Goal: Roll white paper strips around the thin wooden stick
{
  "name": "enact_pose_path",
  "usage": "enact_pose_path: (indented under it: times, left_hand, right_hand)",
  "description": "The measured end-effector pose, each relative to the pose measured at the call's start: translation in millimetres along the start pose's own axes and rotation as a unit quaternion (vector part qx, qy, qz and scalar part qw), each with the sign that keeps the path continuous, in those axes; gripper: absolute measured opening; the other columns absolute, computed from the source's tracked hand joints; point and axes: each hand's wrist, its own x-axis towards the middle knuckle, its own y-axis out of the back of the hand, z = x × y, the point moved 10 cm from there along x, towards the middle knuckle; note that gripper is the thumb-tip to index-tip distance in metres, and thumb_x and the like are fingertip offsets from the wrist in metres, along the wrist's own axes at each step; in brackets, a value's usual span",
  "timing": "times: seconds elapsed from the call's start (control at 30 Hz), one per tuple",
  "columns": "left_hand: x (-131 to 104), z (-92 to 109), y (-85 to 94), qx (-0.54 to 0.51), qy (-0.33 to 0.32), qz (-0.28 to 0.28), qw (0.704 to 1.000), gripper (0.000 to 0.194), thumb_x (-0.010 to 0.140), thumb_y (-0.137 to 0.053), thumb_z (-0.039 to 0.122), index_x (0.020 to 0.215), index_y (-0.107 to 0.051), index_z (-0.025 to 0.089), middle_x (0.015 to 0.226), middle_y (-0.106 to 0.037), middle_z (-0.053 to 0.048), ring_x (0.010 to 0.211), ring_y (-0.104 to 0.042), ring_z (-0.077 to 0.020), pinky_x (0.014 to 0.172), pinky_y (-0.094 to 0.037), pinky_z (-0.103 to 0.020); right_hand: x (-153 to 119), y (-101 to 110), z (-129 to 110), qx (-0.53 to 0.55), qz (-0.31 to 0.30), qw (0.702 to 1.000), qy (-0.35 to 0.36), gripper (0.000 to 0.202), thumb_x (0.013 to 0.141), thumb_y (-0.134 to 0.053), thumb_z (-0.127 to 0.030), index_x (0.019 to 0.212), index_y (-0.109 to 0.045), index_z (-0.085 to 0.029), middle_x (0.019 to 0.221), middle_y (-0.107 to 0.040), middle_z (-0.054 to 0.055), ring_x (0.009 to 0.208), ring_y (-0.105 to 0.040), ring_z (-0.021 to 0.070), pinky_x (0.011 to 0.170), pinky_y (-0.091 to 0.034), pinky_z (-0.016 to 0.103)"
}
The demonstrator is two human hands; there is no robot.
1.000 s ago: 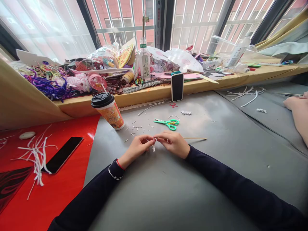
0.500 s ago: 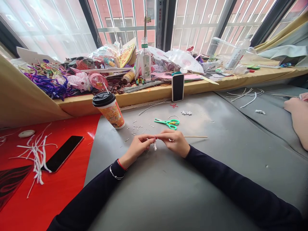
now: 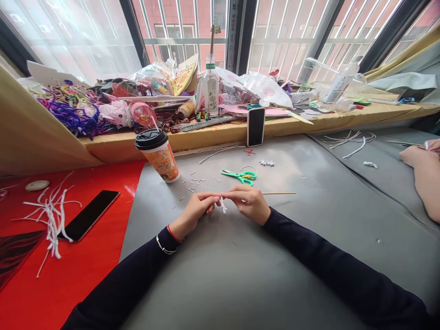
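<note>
My left hand [image 3: 202, 206] is closed, its thumb and fingertips pinched at the top of a short white cord piece [image 3: 223, 207]. My right hand [image 3: 250, 201] meets it from the other side, fingers also pinched at that spot. The frayed lower end of the piece hangs down between my hands. A thin wooden stick [image 3: 280, 193] juts out to the right from behind my right hand; whether the fingers grip it is hidden. Just beyond my hands lie green-handled scissors [image 3: 240, 176] and several white cord scraps [image 3: 197, 180].
A lidded paper cup [image 3: 161, 160] stands at the left, near a black phone [image 3: 90, 215] and white strips [image 3: 55, 215] on red. Another phone [image 3: 256, 127] leans against the cluttered sill. Small white knotted pieces [image 3: 267, 162] lie farther back. Another person's hand [image 3: 419, 158] is at far right.
The white cord piece now hangs more visibly, its lower end swung slightly right. My left fingers have curled a little, and the other person's hand has moved slightly left.
</note>
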Motion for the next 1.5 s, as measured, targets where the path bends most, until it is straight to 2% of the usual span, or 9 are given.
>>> enact_pose_path:
  times: [0.07,0.33,0.47,0.6,0.73,0.83,0.97,1.23,1.5]
  left_hand:
    - [1,-3,-1.4,-0.027,0.002,-0.014,1.000,0.021,0.076,-0.055,0.032,0.068,-0.062,0.013,0.050,-0.041,0.003,0.049,-0.032,-0.0075,0.052,-0.027,-0.022]
    - [3,-10,-3.6,-0.122,0.032,-0.035,0.991,0.020,0.075,-0.054,0.028,0.071,-0.064,0.011,0.066,-0.052,-0.001,0.052,-0.038,-0.0068,0.050,-0.030,-0.021]
    - [3,-11,-3.3,-0.129,0.045,-0.031,0.990,0.021,0.073,-0.056,0.029,0.071,-0.064,0.011,0.063,-0.050,-0.001,0.053,-0.039,-0.0073,0.049,-0.029,-0.021]
    - [3,-12,-1.6,-0.129,0.050,-0.027,0.990,0.020,0.073,-0.057,0.029,0.073,-0.065,0.011,0.063,-0.051,-0.002,0.054,-0.040,-0.0081,0.048,-0.029,-0.022]
    - [3,-11,-2.8,-0.088,0.042,-0.040,0.994,0.018,0.073,-0.058,0.029,0.075,-0.065,0.012,0.060,-0.049,0.000,0.053,-0.038,-0.0070,0.049,-0.029,-0.021]
    - [1,-7,-3.9,-0.017,0.029,-0.037,0.999,0.023,0.074,-0.060,0.035,0.077,-0.065,0.013,0.049,-0.042,0.004,0.049,-0.034,-0.0065,0.050,-0.029,-0.021]
    - [-1,-2,-5.3,0.035,0.026,-0.026,0.999,0.032,0.073,-0.059,0.045,0.079,-0.064,0.014,0.048,-0.042,0.005,0.048,-0.035,-0.0071,0.049,-0.029,-0.021]
    - [2,-5,-1.7,0.087,0.018,-0.009,0.996,0.036,0.074,-0.057,0.047,0.082,-0.065,0.013,0.048,-0.039,0.004,0.048,-0.033,-0.0076,0.047,-0.026,-0.021]
    - [2,-2,-0.9,0.146,-0.004,0.001,0.989,0.036,0.075,-0.056,0.046,0.084,-0.068,0.013,0.053,-0.044,0.002,0.049,-0.034,-0.0074,0.046,-0.026,-0.020]
  right_hand:
    - [-1,0,-2,-0.009,-0.001,1.000,0.014,0.031,0.081,-0.049,-0.007,0.096,-0.068,-0.026,0.084,-0.068,-0.001,0.074,-0.060,0.0096,0.067,-0.047,0.021]
    - [-1,-2,-16,-0.093,-0.007,0.992,0.087,0.035,0.081,-0.047,-0.004,0.101,-0.065,-0.026,0.083,-0.068,-0.003,0.067,-0.053,0.0086,0.062,-0.043,0.021]
    - [-3,-3,-22,-0.138,-0.007,0.983,0.117,0.036,0.082,-0.045,-0.005,0.101,-0.065,-0.028,0.081,-0.068,-0.003,0.063,-0.050,0.0093,0.058,-0.041,0.021]
    - [-6,-10,-20,-0.179,-0.041,0.974,0.135,0.035,0.086,-0.042,-0.010,0.106,-0.062,-0.030,0.081,-0.067,-0.003,0.064,-0.050,0.0101,0.058,-0.040,0.023]
    - [-9,-13,-20,-0.188,-0.050,0.971,0.141,0.035,0.088,-0.040,-0.012,0.111,-0.059,-0.031,0.084,-0.067,-0.002,0.064,-0.051,0.0097,0.058,-0.040,0.025]
    - [-8,-7,-20,-0.177,-0.023,0.978,0.113,0.033,0.087,-0.042,-0.011,0.109,-0.060,-0.028,0.085,-0.068,-0.002,0.068,-0.054,0.0103,0.061,-0.042,0.024]
    - [-5,1,-14,-0.126,-0.005,0.991,0.041,0.028,0.086,-0.046,-0.012,0.105,-0.062,-0.025,0.089,-0.068,-0.001,0.075,-0.058,0.0107,0.066,-0.044,0.022]
    - [-3,-5,-3,-0.088,-0.046,0.995,-0.020,0.025,0.088,-0.047,-0.026,0.109,-0.061,-0.023,0.081,-0.066,0.001,0.066,-0.055,0.0091,0.063,-0.043,0.020]
    - [-4,-11,7,0.000,-0.081,0.994,-0.076,0.020,0.086,-0.049,-0.025,0.098,-0.066,-0.024,0.079,-0.065,0.000,0.056,-0.047,0.0070,0.058,-0.041,0.019]
